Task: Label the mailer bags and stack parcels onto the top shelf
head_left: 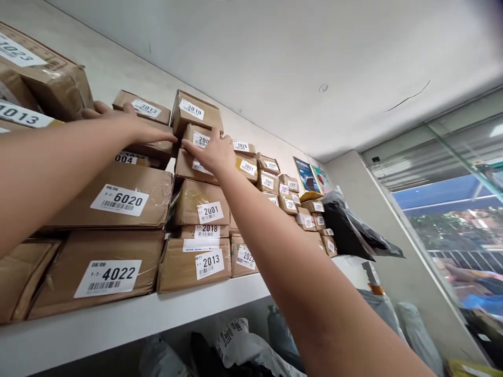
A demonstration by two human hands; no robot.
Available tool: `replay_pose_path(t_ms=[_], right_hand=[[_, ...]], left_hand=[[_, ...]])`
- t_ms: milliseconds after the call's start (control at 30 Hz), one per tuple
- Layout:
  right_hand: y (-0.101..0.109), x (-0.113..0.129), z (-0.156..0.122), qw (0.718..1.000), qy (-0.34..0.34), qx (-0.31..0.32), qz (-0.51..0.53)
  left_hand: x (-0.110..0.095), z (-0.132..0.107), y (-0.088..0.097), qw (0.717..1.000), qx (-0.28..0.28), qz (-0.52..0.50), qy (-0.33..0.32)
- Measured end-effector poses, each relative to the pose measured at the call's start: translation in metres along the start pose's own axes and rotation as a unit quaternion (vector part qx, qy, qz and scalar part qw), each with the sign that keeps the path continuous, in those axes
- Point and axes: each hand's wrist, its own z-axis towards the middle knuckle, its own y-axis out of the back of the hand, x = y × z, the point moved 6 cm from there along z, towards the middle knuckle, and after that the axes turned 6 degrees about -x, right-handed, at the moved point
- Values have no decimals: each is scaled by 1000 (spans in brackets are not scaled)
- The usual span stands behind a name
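Observation:
My left hand (118, 125) reaches up to the stacked cardboard boxes, fingers spread and thumb stretched to the right. It lies against the box just below the box labelled 3013 (146, 108), covering much of its front. My right hand (216, 154) is on the front of a box (198, 137) whose label starts with 200, its thumb and fingers apart. That box sits under the box labelled 3010 (196, 111). The right hand partly hides its label and the box below it. Neither hand visibly grips a box; the fingertips' exact contact is partly hidden.
A white shelf (188, 303) bears several labelled boxes, including 6020 (121, 183), 4022 (90, 251) and 2013 (188, 264). Black bags (346, 225) stick out at its far end. Wrapped parcels (251, 343) lie underneath. A window (451, 209) is at right.

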Motion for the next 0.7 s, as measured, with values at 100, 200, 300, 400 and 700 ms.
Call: replay_pose_path(t_ms=[100,200,300,400,700], right_hand=[[8,-1,-3,1000,12,-1,-8],[23,-16,-3,999,32,-41,-3],[45,-50,-8,995,33,-99,-6],[70,-98,-23,990,10,-133,-34],[116,-209,-67,978,-75,-160,-109]], left_hand=[[0,-23,11,993,8,-2,115],[-8,-33,17,995,5,2,95],[-16,-37,21,999,-28,16,23],[-33,-42,27,990,-85,-2,-115],[-81,-70,-7,956,0,-32,-292]])
